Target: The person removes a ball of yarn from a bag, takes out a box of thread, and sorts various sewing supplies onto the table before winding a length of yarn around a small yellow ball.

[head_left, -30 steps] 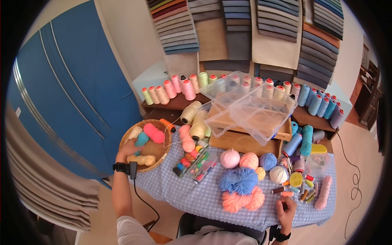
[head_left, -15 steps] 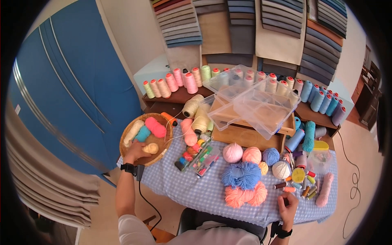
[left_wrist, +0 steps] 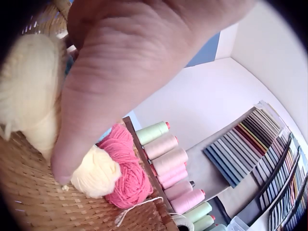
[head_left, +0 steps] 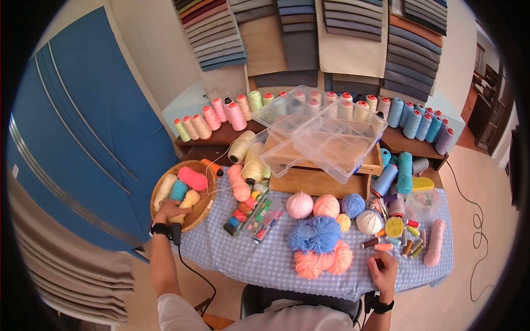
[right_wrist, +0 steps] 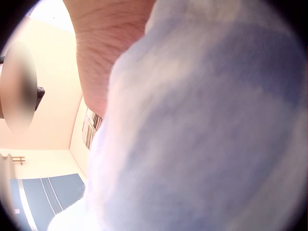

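Now, basket in the head view: the yellow skein point(head_left: 191, 199) no longer lies across the near part of the basket point(head_left: 202, 211); it slants inward beside the teal ball point(head_left: 178, 190), its far end near the pink skein point(head_left: 192, 178).
Yarn order: to my eye, that turn brings it into line with its neighbours, so the work seems to be arranging.
Left hand point(head_left: 170, 211): reaches down over the near rim, thumb and fingers gripping the yellow skein.
Right hand point(head_left: 383, 269): rests on the checked tablecloth point(head_left: 353, 284), fingers loosely curled, nothing seen in them; an orange spool point(head_left: 383, 247) lies just beyond.
Thumb in the left wrist view: stretches down across pale yarn, which shows on either side; the other fingertips are hidden.
Cloth in the right wrist view: fills most of it, bare skin alongside; I can't tell the fingers there.
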{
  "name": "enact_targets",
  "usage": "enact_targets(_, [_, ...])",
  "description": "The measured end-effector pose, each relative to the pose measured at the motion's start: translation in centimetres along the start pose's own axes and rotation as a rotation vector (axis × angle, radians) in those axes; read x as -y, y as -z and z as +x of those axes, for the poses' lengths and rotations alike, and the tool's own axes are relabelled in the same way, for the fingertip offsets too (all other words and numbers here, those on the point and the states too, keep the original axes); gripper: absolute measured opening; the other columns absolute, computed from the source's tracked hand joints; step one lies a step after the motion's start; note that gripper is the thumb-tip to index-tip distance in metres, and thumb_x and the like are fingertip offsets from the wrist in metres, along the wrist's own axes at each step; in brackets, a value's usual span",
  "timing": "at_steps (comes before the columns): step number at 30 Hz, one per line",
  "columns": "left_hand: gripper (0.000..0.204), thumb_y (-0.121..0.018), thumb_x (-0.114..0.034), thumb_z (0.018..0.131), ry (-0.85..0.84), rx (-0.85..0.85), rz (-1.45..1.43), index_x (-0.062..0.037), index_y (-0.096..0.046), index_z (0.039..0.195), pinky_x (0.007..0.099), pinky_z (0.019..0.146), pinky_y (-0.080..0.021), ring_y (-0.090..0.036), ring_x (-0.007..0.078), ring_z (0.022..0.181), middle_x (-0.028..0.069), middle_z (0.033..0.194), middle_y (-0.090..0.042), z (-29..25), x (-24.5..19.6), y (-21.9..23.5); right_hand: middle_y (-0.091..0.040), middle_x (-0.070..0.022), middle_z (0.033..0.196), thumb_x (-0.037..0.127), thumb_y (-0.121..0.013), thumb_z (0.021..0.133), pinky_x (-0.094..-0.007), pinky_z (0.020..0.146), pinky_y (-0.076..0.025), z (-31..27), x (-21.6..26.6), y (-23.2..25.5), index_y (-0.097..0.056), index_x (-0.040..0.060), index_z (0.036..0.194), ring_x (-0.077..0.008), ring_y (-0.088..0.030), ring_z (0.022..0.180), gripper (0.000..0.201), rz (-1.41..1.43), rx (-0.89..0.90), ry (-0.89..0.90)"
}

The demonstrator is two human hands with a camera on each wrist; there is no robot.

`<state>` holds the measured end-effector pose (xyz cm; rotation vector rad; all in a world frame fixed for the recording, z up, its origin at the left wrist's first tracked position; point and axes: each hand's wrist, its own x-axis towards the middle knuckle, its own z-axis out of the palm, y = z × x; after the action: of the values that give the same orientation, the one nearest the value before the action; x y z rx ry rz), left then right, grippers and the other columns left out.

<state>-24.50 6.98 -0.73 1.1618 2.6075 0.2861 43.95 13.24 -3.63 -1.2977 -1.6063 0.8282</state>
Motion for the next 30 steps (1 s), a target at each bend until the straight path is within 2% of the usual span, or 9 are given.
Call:
enact_targets(2, [0.067,-0.084,-0.053,0.057,-0.009,0.123,-0.156,0.0002,-0.070,0.095,0.0347,0.081,-0.047,-0.061,0.0226,0.091,0.0112,0.092,-0.067,-0.6,-0.3,-0.1,-0.049,-0.0005,0.055,0.009,-0.068,0.081,-0.0248,0.047,-0.034,-0.1,-0.2,0.1,-0.058,0.0012,0.072,-0.0077,-0.045,0.048,0.015,-0.039,0.012,0.011])
enact_targets(4, [0.063,-0.087,-0.045,0.058,0.024,0.002,-0.254,0.0022,-0.069,0.095,0.0325,0.073,-0.049,-0.062,0.0192,0.081,0.0085,0.086,-0.066,-2.0,-2.2,0.6,-0.051,-0.0010,0.056,0.008,-0.069,0.081,-0.0243,0.047,-0.035,0.0,-0.6,0.1,-0.059,0.0014,0.073,-0.0076,-0.046,0.049,0.014,-0.037,0.016,0.021])
enact_targets(5, [0.073,-0.087,-0.040,0.061,0.105,0.034,-0.330,0.0090,-0.063,0.110,0.0330,0.084,-0.048,-0.058,0.0238,0.104,0.0131,0.119,-0.058,-3.2,-3.6,1.4,-0.053,-0.0015,0.057,0.008,-0.070,0.080,-0.0238,0.047,-0.036,-0.1,-0.7,0.2,-0.060,0.0015,0.074,-0.0075,-0.047,0.049,0.013,-0.039,0.036,0.033])
enact_targets(8, [0.078,-0.087,-0.041,0.062,0.056,-0.091,-0.334,0.0117,-0.060,0.113,0.0334,0.087,-0.047,-0.056,0.0259,0.107,0.0145,0.122,-0.053,-6.1,-6.0,2.5,-0.054,-0.0024,0.057,0.008,-0.070,0.080,-0.0247,0.047,-0.036,0.0,-0.6,0.4,-0.061,0.0014,0.074,-0.0077,-0.047,0.049,0.013,-0.065,0.069,0.036])
enact_targets(9, [0.059,-0.084,-0.037,0.064,-0.066,-0.216,-0.134,0.0087,-0.066,0.097,0.0345,0.081,-0.049,-0.061,0.0265,0.099,0.0162,0.115,-0.054,-5.9,-6.0,2.7,-0.054,-0.0024,0.057,0.008,-0.070,0.080,-0.0247,0.047,-0.036,0.0,-0.6,0.4,-0.061,0.0014,0.074,-0.0077,-0.047,0.049,0.013,-0.066,0.062,0.026])
enact_targets(13, [0.042,-0.083,-0.031,0.066,-0.242,-0.284,-0.141,0.0034,-0.068,0.087,0.0370,0.085,-0.047,-0.059,0.0318,0.103,0.0197,0.119,-0.052,-10.3,-9.2,4.8,-0.055,-0.0031,0.060,0.007,-0.070,0.080,-0.0251,0.047,-0.036,-0.1,-0.6,0.3,-0.061,0.0008,0.075,-0.0080,-0.047,0.050,0.012,-0.042,0.063,-0.004])
enact_targets(16, [0.038,-0.083,-0.025,0.066,-0.434,-0.294,-0.120,0.0032,-0.067,0.087,0.0378,0.088,-0.046,-0.057,0.0333,0.105,0.0196,0.121,-0.052,-12.9,-11.5,4.8,-0.057,-0.0037,0.064,0.008,-0.070,0.081,-0.0249,0.048,-0.038,-0.1,-0.5,0.4,-0.062,0.0003,0.077,-0.0083,-0.050,0.052,0.011,-0.046,0.066,-0.018])
enact_targets(22, [0.039,-0.085,-0.023,0.064,-0.686,0.018,-0.284,0.0018,-0.066,0.088,0.0388,0.094,-0.042,-0.052,0.0352,0.109,0.0196,0.122,-0.051,-16.5,-18.5,2.0,-0.058,-0.0056,0.067,0.011,-0.071,0.081,-0.0254,0.051,-0.043,-0.1,-0.4,0.6,-0.064,0.0003,0.080,-0.0109,-0.054,0.054,0.013,-0.064,0.090,0.001])
enact_targets(30, [0.045,-0.084,-0.038,0.065,-0.963,-0.117,-0.118,-0.0012,-0.070,0.087,0.0439,0.099,-0.039,-0.045,0.0392,0.118,0.0215,0.130,-0.048,-13.8,-25.3,-3.1,-0.058,-0.0061,0.067,0.011,-0.071,0.081,-0.0258,0.051,-0.043,-0.2,-0.4,0.7,-0.064,-0.0001,0.082,-0.0116,-0.055,0.055,0.013,-0.056,0.090,0.018])
